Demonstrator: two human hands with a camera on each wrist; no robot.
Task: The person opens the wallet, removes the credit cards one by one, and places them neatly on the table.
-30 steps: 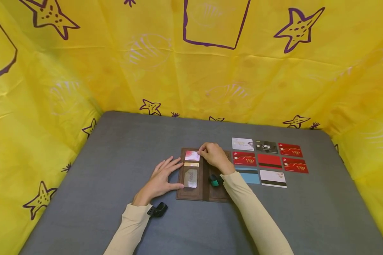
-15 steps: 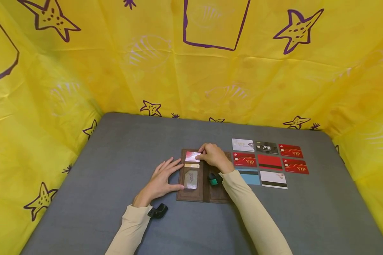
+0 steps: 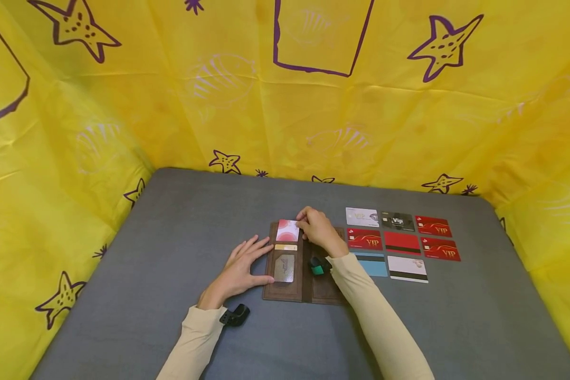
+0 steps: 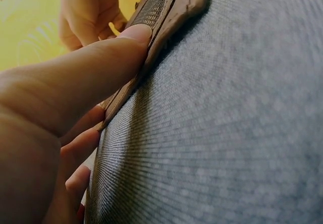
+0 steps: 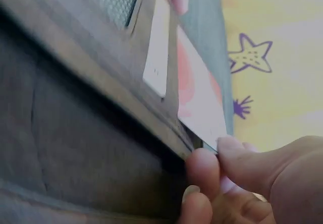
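A brown wallet (image 3: pixel 306 287) lies unfolded on the grey cloth. In its left half, a pink-and-white card (image 3: pixel 287 230) stands partly out of the upper slot. My right hand (image 3: pixel 318 229) pinches that card's right corner between thumb and fingertips, as the right wrist view shows close up. Just below sits a yellowish card (image 3: pixel 286 247), mostly tucked into its slot, and under it a window pocket (image 3: pixel 284 268) with silvery mesh. My left hand (image 3: pixel 239 269) rests along the wallet's left edge, fingers spread, with the thumb (image 4: pixel 136 35) on its lower rim.
Right of the wallet several cards lie in rows: a white VIP card (image 3: pixel 361 217), a black VIP card (image 3: pixel 397 221), red cards (image 3: pixel 401 242), a blue card (image 3: pixel 372 265) and a white striped card (image 3: pixel 407 268). A yellow patterned curtain (image 3: pixel 285 121) encloses the table's back and sides.
My right hand has moved slightly away from me, and the pink-and-white card has slid further up out of its slot. The left hand stays in place on the wallet's edge.
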